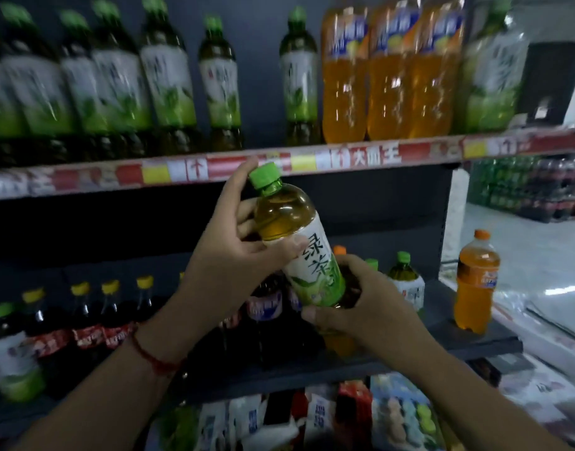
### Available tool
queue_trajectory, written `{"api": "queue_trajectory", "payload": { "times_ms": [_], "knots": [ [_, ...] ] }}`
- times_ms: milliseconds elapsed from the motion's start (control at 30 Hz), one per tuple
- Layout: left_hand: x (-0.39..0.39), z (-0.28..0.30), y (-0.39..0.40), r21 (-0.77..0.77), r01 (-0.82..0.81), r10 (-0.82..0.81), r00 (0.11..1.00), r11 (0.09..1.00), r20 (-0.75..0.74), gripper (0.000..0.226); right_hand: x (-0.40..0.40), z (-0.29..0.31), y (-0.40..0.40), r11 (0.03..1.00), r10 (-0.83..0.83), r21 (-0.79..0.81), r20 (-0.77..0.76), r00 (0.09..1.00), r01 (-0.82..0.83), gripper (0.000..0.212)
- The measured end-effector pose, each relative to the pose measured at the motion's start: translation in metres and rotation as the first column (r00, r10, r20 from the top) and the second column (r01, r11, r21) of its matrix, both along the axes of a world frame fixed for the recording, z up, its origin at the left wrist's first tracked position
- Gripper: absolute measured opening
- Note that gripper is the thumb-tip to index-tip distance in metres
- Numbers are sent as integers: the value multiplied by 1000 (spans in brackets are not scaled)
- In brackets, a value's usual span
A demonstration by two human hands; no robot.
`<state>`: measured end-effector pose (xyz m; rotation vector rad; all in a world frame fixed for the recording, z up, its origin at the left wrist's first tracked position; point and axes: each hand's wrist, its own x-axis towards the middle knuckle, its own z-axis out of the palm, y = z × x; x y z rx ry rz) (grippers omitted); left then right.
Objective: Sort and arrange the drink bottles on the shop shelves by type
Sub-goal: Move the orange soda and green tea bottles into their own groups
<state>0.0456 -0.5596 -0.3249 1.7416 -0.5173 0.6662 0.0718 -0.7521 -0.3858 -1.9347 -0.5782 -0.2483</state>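
Observation:
A green tea bottle with a green cap and white-green label tilts in front of the shelves, cap up and to the left. My left hand grips its upper body, thumb across the label. My right hand holds its base from below. On the upper shelf stands a row of green tea bottles, then a gap, one more green tea bottle, and large orange soda bottles.
The middle shelf carries dark cola bottles with yellow caps at left, a green tea bottle and a lone orange soda bottle at right. Packets fill the shelf below. Stacked drink crates stand far right.

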Motion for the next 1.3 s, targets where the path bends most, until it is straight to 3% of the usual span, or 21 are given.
{"api": "queue_trajectory", "payload": {
  "times_ms": [100,200,333,433,567,833,967,1067,1300],
  "knots": [
    [-5,52,6,194,-156,132,982,969,133,99,7,42,13,998,-13,69,82,997,8,54],
    [-6,102,16,395,-449,311,878,801,365,105,17,83,25,994,-23,108,142,990,8,56],
    [4,156,27,443,-664,360,722,603,591,97,37,132,44,990,-32,141,245,969,-3,57],
    [19,189,33,449,-741,343,646,500,683,87,57,164,60,991,-69,129,291,954,32,57],
    [50,217,43,468,-803,312,581,368,752,73,88,197,78,994,-78,104,345,935,44,35],
    [127,231,63,548,-829,315,551,107,772,59,142,206,108,944,-267,-112,300,916,311,51],
    [152,221,60,507,-859,362,496,71,789,59,147,199,114,899,-348,-120,384,855,420,57],
    [159,214,53,556,-831,385,520,21,763,78,147,197,116,907,-350,-102,355,867,408,60],
    [165,207,58,594,-798,454,568,100,687,87,135,210,75,914,-199,-252,403,893,318,46]
  ]
}}
